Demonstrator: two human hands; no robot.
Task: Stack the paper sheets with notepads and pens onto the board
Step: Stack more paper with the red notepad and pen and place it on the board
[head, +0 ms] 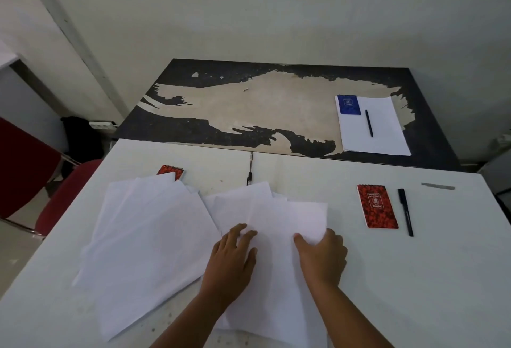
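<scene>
Loose white paper sheets (154, 231) lie fanned across the white table (414, 278). My left hand (232, 256) rests flat on the middle sheets with its fingers spread. My right hand (323, 256) holds the right edge of a sheet, thumb on top and fingers under the paper. A red notepad (377, 206) and a black pen (406, 212) lie to the right. Another red notepad (171, 172) peeks out behind the sheets, with a second pen (250, 167) beside it. On the worn dark board (249, 104) sits a paper stack (378, 132) with a blue notepad (347, 104) and a pen (369, 123).
A red chair (41, 181) stands left of the table. A thin grey strip (438, 186) lies at the table's far right. A dark bag (80, 137) sits on the floor by the wall. The board's left and middle surface is bare.
</scene>
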